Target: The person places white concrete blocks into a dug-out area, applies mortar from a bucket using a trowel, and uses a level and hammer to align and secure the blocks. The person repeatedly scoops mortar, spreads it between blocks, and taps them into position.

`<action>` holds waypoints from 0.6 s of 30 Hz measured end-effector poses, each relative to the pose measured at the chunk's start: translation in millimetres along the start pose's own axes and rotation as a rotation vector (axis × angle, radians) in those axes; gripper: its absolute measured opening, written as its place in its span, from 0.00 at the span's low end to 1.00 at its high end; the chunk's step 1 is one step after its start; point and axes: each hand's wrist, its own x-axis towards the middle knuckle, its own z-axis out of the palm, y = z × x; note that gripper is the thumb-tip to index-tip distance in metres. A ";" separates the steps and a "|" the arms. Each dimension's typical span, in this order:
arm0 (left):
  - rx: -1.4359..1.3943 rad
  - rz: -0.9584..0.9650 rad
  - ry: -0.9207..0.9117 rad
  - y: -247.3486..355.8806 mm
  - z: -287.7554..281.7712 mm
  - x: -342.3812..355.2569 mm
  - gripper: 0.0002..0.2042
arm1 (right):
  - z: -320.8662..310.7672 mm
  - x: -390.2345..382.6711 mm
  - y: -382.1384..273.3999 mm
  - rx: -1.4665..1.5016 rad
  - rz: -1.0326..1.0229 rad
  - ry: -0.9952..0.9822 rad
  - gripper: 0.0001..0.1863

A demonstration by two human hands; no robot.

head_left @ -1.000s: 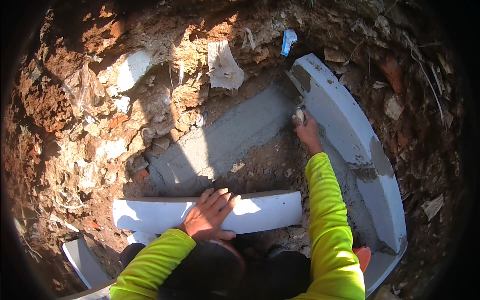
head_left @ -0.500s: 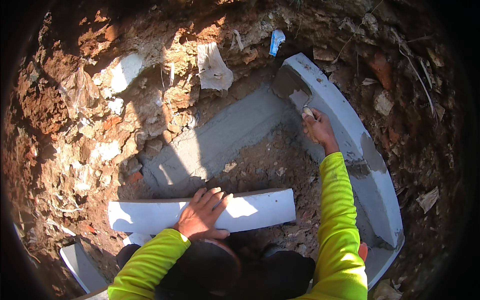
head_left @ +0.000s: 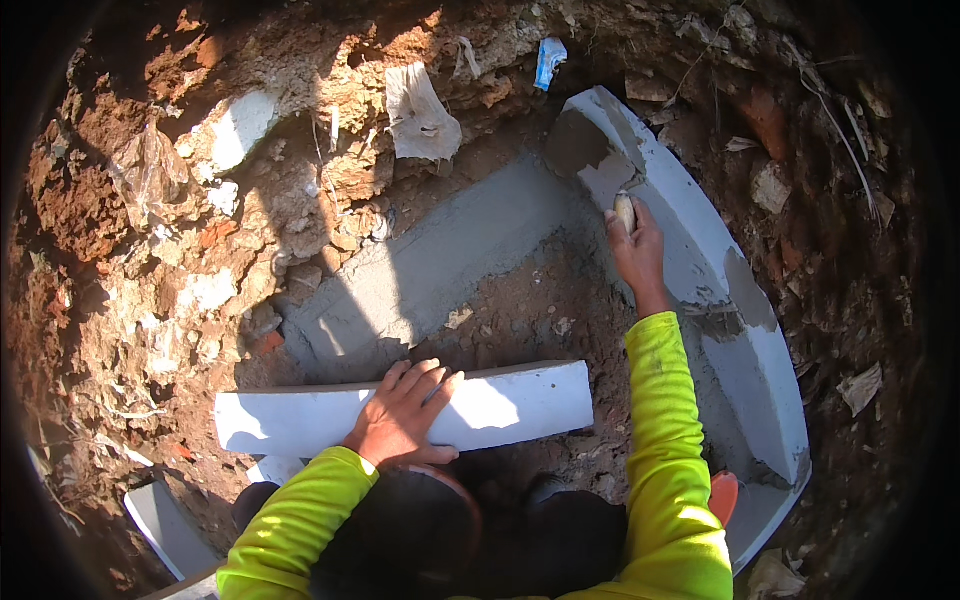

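My left hand point(head_left: 403, 415) lies flat, fingers spread, on a white concrete block point(head_left: 520, 400) set across the near side of a dirt pit. My right hand point(head_left: 634, 245) reaches forward and grips the wooden handle of a trowel point(head_left: 624, 208), pressed against the wet grey mortar on a long curved white slab point(head_left: 740, 350) at the right. A smoothed grey mortar band point(head_left: 440, 265) runs diagonally along the pit's far wall. Both sleeves are bright yellow-green.
Rubble wall of red earth, stones and brick bits point(head_left: 200, 230) rises at left and back. A torn white sack piece point(head_left: 420, 115) and a blue scrap point(head_left: 549, 58) sit on top. Another white block point(head_left: 165, 525) lies at lower left. Loose soil point(head_left: 560, 310) covers the pit floor.
My right hand with the trowel has moved a little up along the curved slab's mortar. My left hand stays on the white block.
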 end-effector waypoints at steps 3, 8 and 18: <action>-0.003 0.014 0.014 4.1 -1.6 6.0 0.49 | -51.0 -50.9 -17.4 -0.059 0.071 0.024 0.13; 0.022 0.010 -0.010 8.4 0.3 9.6 0.52 | -126.8 -190.2 26.7 -0.195 0.305 -0.237 0.15; 0.152 0.113 -0.051 11.2 13.6 8.6 0.53 | -113.4 -333.9 40.1 -0.433 0.433 -0.546 0.27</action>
